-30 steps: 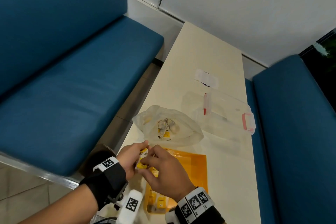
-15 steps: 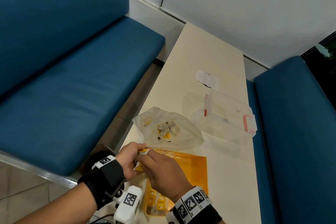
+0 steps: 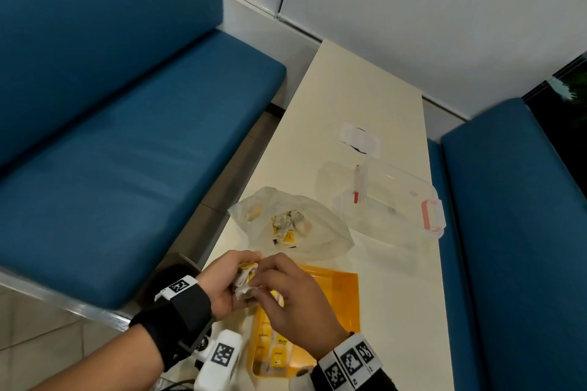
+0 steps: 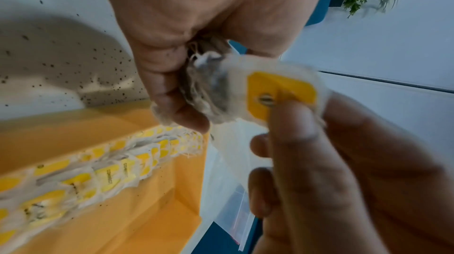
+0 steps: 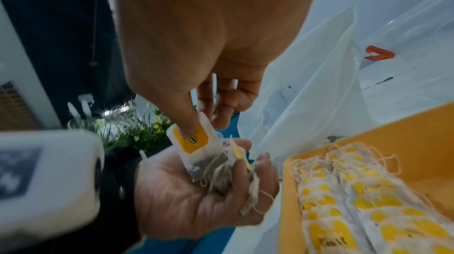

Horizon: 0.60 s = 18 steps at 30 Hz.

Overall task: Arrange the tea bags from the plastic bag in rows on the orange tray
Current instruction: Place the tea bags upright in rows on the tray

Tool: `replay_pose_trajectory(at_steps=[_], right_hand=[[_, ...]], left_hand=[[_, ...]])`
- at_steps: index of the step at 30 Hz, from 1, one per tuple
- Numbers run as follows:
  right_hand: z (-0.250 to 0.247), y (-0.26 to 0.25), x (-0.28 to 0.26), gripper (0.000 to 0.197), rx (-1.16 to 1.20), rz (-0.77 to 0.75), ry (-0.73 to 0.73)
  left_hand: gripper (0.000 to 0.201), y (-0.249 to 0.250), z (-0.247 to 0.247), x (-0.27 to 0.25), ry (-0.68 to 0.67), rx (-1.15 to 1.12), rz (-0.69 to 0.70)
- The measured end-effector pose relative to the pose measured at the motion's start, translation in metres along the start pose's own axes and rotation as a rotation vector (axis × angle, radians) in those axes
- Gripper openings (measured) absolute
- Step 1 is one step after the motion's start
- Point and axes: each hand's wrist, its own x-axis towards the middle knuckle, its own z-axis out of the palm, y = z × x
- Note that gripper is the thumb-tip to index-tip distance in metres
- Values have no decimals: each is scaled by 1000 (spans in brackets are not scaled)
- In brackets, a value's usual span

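Cream table (image 3: 365,98), two blue benches (image 3: 127,136); my left hand (image 5: 196,196) cups a tea-bag clump (image 5: 221,169), right hand (image 5: 196,60) pinches one bag's yellow tag (image 5: 190,137); two rows on one orange tray (image 5: 405,141).

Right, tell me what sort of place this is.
Probably a café or canteen booth: two blue padded benches face each other across a narrow cream table set against a white panelled wall.

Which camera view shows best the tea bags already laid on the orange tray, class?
The right wrist view: the laid tea bags lie close in overlapping rows on the orange tray. The left wrist view shows them blurred at an angle; in the head view the right hand covers most.
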Motion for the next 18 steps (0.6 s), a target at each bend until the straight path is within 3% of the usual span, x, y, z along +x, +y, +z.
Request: replay_pose_trajectory(at_steps=[5, 9, 12, 18], right_hand=[[-22, 7, -1, 8, 337, 356, 179], [-46, 19, -8, 7, 468, 541, 183], [-57, 36, -18, 8, 301, 602, 169], [-51, 65, -35, 10, -164, 573, 80]], left_hand=[[18, -3, -4, 1, -48, -1, -5], [20, -5, -10, 4, -80, 13, 0], [18, -8, -10, 3, -66, 156, 84], [26, -19, -11, 11, 181, 588, 358]])
